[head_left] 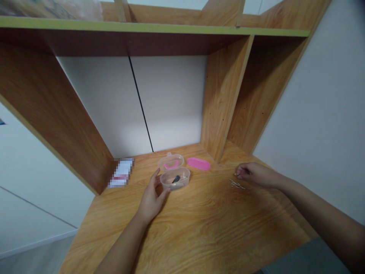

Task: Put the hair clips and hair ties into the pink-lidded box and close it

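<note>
Well, a wooden desk filled the lower view, built into a wooden shelf unit with a green-edged upper shelf running across the top. Behind the desk stood a white back panel, split by a thin black seam. A gray surface cut across the desk's near right corner, though what it belonged to was unclear.

At the back left lay a white packet, blurred beyond reading. Right of center sat a pink oval tray. Between them was a clear plastic box, its clear lid with a pink strip open behind it. A small dark object lay inside, too small to identify.

The left hand stood at the box's front left corner, with its fingers spread wide and touching the box, not visibly gripping it. Well to the right, the right hand hovered over the desk, its fingers curled nearly closed. Whether they held anything, I could not tell. Just below them lay some small metal clips.
</note>
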`<state>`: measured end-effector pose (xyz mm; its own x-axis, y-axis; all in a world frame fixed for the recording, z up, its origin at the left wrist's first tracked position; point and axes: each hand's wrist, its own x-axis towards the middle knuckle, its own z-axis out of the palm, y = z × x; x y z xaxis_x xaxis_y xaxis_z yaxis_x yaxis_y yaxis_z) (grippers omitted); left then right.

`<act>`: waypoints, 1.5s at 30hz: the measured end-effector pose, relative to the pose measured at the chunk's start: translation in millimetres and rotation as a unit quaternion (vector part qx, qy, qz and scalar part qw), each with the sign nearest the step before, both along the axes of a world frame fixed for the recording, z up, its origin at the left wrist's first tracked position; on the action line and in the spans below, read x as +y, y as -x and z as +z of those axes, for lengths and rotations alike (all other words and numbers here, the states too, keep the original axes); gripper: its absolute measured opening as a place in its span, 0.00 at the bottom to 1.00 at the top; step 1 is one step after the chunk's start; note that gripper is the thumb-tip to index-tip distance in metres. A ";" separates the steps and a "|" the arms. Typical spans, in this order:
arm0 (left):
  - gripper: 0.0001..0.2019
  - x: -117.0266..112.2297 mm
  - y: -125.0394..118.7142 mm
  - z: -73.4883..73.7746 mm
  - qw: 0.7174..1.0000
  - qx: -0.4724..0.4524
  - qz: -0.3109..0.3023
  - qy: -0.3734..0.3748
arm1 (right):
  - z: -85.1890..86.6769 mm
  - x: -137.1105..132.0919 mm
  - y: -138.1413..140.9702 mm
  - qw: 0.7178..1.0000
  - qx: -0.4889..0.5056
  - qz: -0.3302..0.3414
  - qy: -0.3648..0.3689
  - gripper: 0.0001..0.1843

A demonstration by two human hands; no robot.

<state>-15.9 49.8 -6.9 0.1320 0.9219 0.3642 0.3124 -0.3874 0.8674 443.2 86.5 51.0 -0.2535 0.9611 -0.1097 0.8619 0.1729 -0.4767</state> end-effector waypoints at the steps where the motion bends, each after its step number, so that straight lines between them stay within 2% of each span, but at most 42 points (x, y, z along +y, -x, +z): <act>1: 0.39 0.1 0.0 0.1 1.000 0.002 0.002 0.001 | 3.3 -0.9 0.1 1.000 0.010 0.004 0.012 0.17; 5: 0.39 -0.3 -0.4 1.3 1.000 0.004 0.001 0.005 | 13.0 -7.6 6.4 0.996 0.037 0.022 0.074 0.16; 9: 0.39 -0.8 -0.5 1.4 1.000 0.001 0.000 0.000 | 14.2 -13.5 16.9 0.991 0.050 0.022 0.118 0.17; 16: 0.39 -0.6 -0.8 1.1 1.000 -0.003 -0.002 0.001 | 7.0 -12.0 26.6 0.998 -0.017 -0.005 0.067 0.17; 20: 0.40 -1.0 -1.1 2.2 1.000 -0.004 -0.006 0.002 | 9.2 -13.4 29.9 0.998 -0.044 -0.017 0.032 0.19; 26: 0.40 -1.6 -0.5 2.8 1.000 0.003 -0.002 -0.002 | 9.5 -14.0 38.1 0.997 -0.053 0.001 0.055 0.11; 30: 0.40 -1.5 -0.1 2.2 1.000 0.005 0.000 -0.001 | 7.1 -13.4 45.8 0.997 -0.028 -0.004 0.078 0.12; 32: 0.40 -1.3 -0.1 2.0 1.000 0.002 -0.002 -0.001 | 9.1 -15.3 52.4 0.996 -0.039 0.009 0.082 0.08; 37: 0.40 -1.2 -0.2 1.9 1.000 -0.005 0.000 -0.004 | 22.9 -22.0 79.4 0.992 -0.101 0.079 0.021 0.06; 40: 0.40 -1.4 0.2 1.8 1.000 0.001 0.000 -0.007 | 36.6 -20.5 104.3 0.993 -0.062 0.097 -0.006 0.06; 43: 0.40 -0.4 1.2 -0.5 1.000 0.012 0.002 -0.004 | 53.2 -13.1 136.8 0.995 0.012 0.100 -0.020 0.10; 45: 0.38 1.3 2.1 -3.8 1.000 0.027 0.011 -0.002 | 62.8 -5.6 161.0 0.991 0.048 0.112 -0.062 0.11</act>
<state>-18.1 51.1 -10.7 0.1307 0.9234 0.3609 0.3670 -0.3832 0.8476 282.2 80.9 113.7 -0.4654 0.8842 0.0406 0.7473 0.4172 -0.5172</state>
